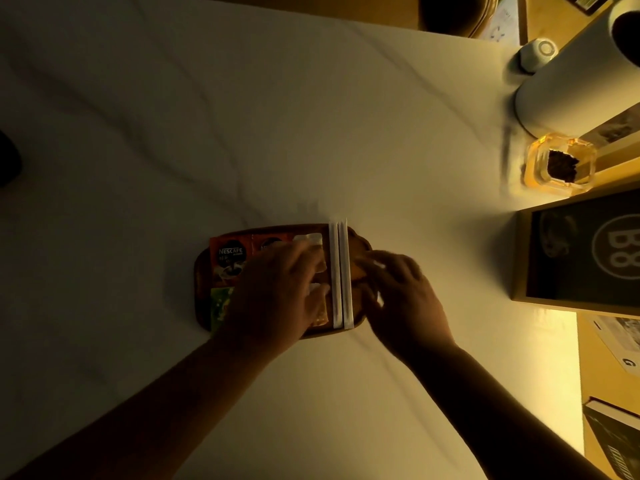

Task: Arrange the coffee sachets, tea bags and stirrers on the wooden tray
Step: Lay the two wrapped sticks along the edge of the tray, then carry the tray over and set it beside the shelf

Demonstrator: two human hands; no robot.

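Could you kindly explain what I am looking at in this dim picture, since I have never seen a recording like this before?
There is no machine here. A person wears one wide-angle camera on the head, so you look forward and down along both bare arms.

The white surface carries a wooden tray. On the tray lie an orange Nescafe sachet, a second orange sachet beside it, a green packet nearer the person, and two long white paper-wrapped stirrers side by side, reaching past the far rim.

The left hand lies spread over the packets in the middle of the tray. The right hand is at the tray's right end; it is blurred, so I cannot tell whether it grips anything.

On the right stand a white cylinder, a glass dish with dark contents, and a dark board marked B8.
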